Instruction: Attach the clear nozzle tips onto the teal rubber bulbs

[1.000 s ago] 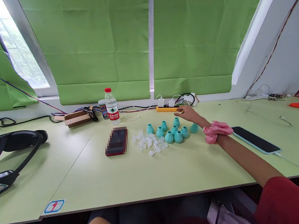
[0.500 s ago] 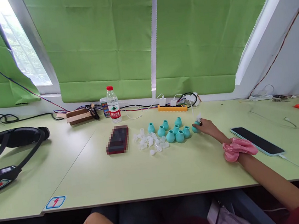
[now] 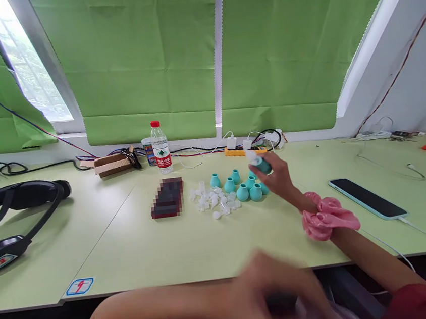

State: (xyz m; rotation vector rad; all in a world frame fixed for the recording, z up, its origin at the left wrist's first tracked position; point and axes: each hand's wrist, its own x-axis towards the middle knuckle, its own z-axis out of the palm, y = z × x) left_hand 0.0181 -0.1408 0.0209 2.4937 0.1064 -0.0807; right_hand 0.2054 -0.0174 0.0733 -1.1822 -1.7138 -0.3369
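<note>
Over the right part of the table, my right hand [image 3: 281,178] grips a teal rubber bulb [image 3: 263,165], holding it up and tilted. A translucent plastic nozzle [image 3: 251,155] sticks out of its mouth. Below and to the left, several teal bulbs [image 3: 242,193] stand in a cluster, some partly hidden behind my right hand. Beside them lies a loose pile of translucent plastic nozzles [image 3: 214,199]. My left hand [image 3: 267,293] is at the front table edge, so smeared by motion that its fingers cannot be made out.
A dark red-edged object [image 3: 167,198], partly pixelated, lies left of the nozzles. Behind are a water bottle [image 3: 160,149], a cup [image 3: 149,152], a cardboard box [image 3: 112,165] and an orange power strip [image 3: 235,152]. A phone [image 3: 367,198] charges at right; a black headset [image 3: 21,220] sits left.
My right hand has lifted the teal bulb with its nozzle off the table and carried it left, towards me. My left hand has come into view at the bottom, moving fast.
</note>
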